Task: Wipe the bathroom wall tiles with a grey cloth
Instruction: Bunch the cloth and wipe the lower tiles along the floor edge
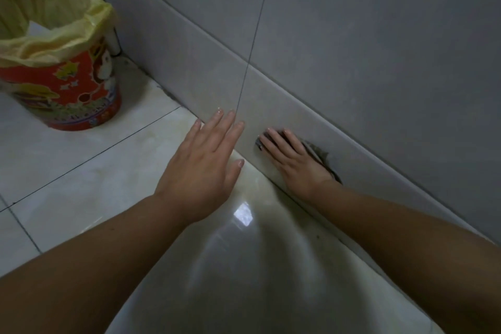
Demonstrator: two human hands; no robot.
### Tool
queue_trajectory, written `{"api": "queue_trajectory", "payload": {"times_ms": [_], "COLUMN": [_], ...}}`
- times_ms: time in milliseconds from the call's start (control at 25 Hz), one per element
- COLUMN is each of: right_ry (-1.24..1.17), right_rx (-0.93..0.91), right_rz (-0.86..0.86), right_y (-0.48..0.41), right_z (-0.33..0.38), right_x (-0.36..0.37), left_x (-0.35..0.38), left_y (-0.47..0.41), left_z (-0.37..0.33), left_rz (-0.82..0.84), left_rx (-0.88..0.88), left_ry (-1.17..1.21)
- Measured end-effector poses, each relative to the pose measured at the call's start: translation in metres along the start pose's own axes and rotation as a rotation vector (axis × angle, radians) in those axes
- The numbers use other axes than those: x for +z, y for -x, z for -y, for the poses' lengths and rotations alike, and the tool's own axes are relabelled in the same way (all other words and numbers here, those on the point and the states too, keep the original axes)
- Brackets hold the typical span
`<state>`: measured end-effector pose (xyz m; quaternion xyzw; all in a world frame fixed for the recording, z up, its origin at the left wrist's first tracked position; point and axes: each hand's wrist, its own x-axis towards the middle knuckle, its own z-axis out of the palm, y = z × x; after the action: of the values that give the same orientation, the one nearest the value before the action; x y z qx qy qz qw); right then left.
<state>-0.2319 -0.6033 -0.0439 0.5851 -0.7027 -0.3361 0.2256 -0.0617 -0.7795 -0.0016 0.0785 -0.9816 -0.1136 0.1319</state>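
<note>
Grey wall tiles run from the upper left down to the lower right and meet the floor at their base. My right hand lies flat with straight fingers on the lowest tile row and presses a grey cloth against it. Most of the cloth is hidden under the palm; only its edges show beside the fingers and behind the wrist. My left hand is stretched out with straight fingers, its tips at the bottom of the wall near a vertical grout line, holding nothing.
A red printed waste bin lined with a yellow bag stands on the floor at the upper left, near the corner. Glossy pale floor tiles with dark grout lines fill the lower half and reflect light.
</note>
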Motion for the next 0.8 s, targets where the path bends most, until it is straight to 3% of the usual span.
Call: {"api": "queue_trajectory", "payload": {"times_ms": [120, 360, 600, 800], "right_ry": [-0.03, -0.095, -0.217, -0.195], "right_rx": [-0.101, -0.18, -0.024, 0.083], "right_rz": [0.194, 0.256, 0.146, 0.059], "right_y": [-0.009, 0.093, 0.19, 0.195], "right_z": [0.026, 0.048, 0.011, -0.029], "right_x": [0.02, 0.053, 0.014, -0.018], "left_x": [0.016, 0.023, 0.008, -0.006], "left_y": [0.01, 0.008, -0.012, -0.016], "left_z": [0.007, -0.009, -0.06, -0.091], "left_rz": [0.024, 0.048, -0.01, -0.076], "left_rx": [0.035, 0.061, 0.1, 0.175], "left_ry": [-0.04, -0.051, 0.017, 0.024]}}
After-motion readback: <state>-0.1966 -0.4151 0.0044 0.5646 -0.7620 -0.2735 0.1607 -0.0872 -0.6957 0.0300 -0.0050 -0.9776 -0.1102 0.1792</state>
